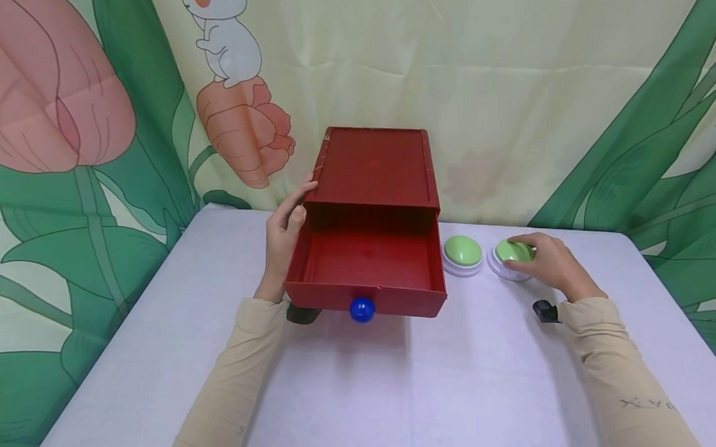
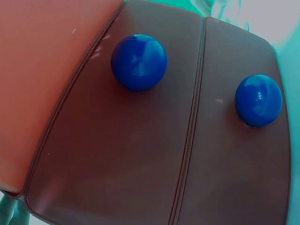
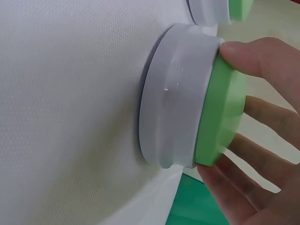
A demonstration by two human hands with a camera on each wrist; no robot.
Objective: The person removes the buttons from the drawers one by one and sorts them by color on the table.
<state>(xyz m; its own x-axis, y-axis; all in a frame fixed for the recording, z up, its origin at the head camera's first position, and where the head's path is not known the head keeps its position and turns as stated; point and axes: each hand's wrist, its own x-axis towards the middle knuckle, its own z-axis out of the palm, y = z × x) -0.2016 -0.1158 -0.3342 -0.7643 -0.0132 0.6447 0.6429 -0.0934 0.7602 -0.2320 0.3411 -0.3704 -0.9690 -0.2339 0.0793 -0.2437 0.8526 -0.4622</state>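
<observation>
Left hand (image 1: 282,240), fingers extended, touches red drawer unit (image 1: 372,167); right hand (image 1: 549,264) pinches green-topped button (image 1: 509,251).

Left hand (image 1: 282,243) at the left flank of the cabinet (image 1: 372,165), touching. Open drawer (image 1: 325,297) juts out of the cabinet front, to the right of the left hand; knob (image 1: 362,310) at the middle of its front panel. Right hand (image 1: 551,262) well apart, fingers around the outer button's (image 1: 515,251) cap. Inner button (image 1: 463,251) between cabinet and right hand, just left of the outer one. Worktop (image 1: 477,382) under both buttons; backdrop (image 1: 487,142) behind everything, beyond both hands.
</observation>
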